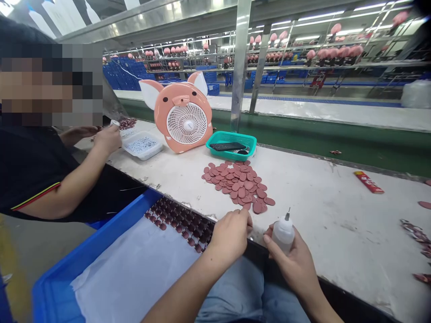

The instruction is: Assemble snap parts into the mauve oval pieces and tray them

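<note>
Right now the right hand [292,264] grips a small white glue bottle [283,234] upright at the counter [336,211] edge, fingers wrapped around it. Just beside it, the left hand [230,235] curls loosely, fingertips touching the nearest of the reddish discs [239,184] heaped on the counter. A blue tray [84,260] sits lower left.

The right hand [296,264] hides most of the small white bottle [283,233]. Far right, a scatter of dark pieces [419,237] runs off the edge. The co-worker's face is blurred.
</note>
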Tool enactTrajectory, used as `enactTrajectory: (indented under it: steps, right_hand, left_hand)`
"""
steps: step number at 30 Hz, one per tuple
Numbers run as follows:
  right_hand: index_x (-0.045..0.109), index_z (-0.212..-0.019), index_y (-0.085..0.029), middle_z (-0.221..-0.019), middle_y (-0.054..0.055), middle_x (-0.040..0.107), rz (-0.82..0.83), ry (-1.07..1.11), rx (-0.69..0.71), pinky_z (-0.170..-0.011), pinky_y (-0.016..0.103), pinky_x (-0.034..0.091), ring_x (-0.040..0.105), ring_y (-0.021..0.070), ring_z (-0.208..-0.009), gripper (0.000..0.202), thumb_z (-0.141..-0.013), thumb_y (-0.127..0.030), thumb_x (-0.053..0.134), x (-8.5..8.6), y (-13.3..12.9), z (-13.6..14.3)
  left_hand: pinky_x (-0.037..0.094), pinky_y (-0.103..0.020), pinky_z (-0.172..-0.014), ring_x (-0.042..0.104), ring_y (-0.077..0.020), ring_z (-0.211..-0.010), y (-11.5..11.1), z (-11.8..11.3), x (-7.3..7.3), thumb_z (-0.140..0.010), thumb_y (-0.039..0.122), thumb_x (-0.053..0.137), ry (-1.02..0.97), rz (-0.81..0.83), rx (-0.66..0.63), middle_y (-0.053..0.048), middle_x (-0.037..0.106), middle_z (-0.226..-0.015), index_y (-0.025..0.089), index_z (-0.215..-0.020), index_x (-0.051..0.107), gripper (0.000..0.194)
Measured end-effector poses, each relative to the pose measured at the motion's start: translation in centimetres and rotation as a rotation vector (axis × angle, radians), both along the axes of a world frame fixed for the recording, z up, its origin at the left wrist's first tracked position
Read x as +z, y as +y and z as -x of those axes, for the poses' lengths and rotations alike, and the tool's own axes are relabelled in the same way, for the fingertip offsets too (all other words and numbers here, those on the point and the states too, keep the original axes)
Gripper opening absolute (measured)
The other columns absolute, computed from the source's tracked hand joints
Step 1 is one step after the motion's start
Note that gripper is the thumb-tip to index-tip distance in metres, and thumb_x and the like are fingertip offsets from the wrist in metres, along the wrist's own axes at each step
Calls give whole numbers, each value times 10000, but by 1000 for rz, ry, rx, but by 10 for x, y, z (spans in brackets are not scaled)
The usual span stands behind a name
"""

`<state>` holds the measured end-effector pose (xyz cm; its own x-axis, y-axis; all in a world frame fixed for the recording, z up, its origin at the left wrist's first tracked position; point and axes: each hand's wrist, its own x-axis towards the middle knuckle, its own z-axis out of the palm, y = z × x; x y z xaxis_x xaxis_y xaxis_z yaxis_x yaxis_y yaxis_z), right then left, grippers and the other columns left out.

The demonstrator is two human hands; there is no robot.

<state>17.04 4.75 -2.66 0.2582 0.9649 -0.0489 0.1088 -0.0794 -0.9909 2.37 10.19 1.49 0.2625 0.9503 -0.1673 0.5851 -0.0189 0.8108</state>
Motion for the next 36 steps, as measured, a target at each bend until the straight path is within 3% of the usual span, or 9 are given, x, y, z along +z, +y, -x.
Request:
enactTrajectory:
  steps: [3, 7, 12, 15, 17, 22, 27, 31, 36]
  right_hand:
    - [602, -980, -194, -848, 47, 668, 39, 83, 43, -527, 277, 504, 598, 195, -701, 475, -735, -550, 799, 2, 0, 10]
    - [550, -952, -207, -678, -30, 599, 104, 192, 114, -479, 246, 460, 540, 134, -547, 502, -714, -559, 816, 8, -4, 16]
    - [492, -979, -231, -661, -64, 548, 207, 457, 435, -477, 200, 336, 452, 85, -519, 493, -723, -455, 848, 17, -6, 7]
    - [486, -984, -232, -696, -63, 540, 189, 551, 649, -509, 187, 351, 461, 73, -547, 490, -718, -411, 857, 17, -2, 1]
    - [472, -1053, -240, -722, -63, 544, 183, 545, 678, -484, 174, 366, 458, 65, -527, 524, -738, -445, 837, 17, 1, -2]
    - [240, -1347, -321, -798, -46, 571, 249, 290, 386, -462, 214, 459, 494, 113, -547, 596, -930, -595, 566, 28, -3, -20]
    - [592, -1133, -292, -937, 40, 650, 82, -96, 110, -665, 321, 516, 603, 197, -746, 430, -804, -518, 749, 43, -17, -48]
    - [645, -1093, -267, -873, 71, 662, -15, 126, -48, -551, 331, 484, 614, 215, -661, 530, -752, -661, 739, 43, -26, -52]
    - [641, -1034, -272, -706, 43, 633, -167, 201, -90, -488, 342, 443, 568, 202, -530, 561, -808, -781, 580, 40, -42, -26]
  left_hand:
    - [549, -327, -740, 665, -198, -840, -11, 0, -11, -822, 148, 657, -357, 148, 111, -25, 663, -857, 202, -1014, 600, 208]
    - [534, -244, -597, 641, -153, -737, -29, 8, -20, -820, 382, 723, -722, 374, 220, -35, 646, -855, 173, -1069, 615, 343]
    - [550, -216, -503, 649, -146, -657, -37, 32, -25, -560, 496, 929, -952, 657, 41, -50, 695, -797, 163, -850, 776, 467]
    - [554, -227, -452, 626, -130, -531, -33, 37, -32, -450, 476, 974, -1022, 778, -102, -45, 687, -666, 147, -787, 810, 499]
    - [538, -206, -434, 598, -106, -499, -32, 35, -36, -439, 453, 982, -1087, 777, -109, -26, 673, -639, 159, -766, 810, 472]
    - [489, -120, -457, 594, -73, -655, -36, 30, -40, -573, 497, 921, -1253, 638, 154, 12, 683, -855, 262, -857, 795, 389]
    - [516, -134, -527, 662, -88, -750, -46, 26, -29, -631, 510, 886, -1281, 648, 389, 16, 711, -868, 290, -905, 798, 362]
    - [496, -142, -458, 661, -101, -661, -52, 14, -11, -510, 516, 940, -1256, 609, 579, 12, 728, -769, 259, -859, 800, 455]
    - [497, -151, -430, 707, -147, -653, -58, 6, -1, -425, 501, 972, -1180, 528, 621, -6, 756, -733, 239, -797, 802, 486]
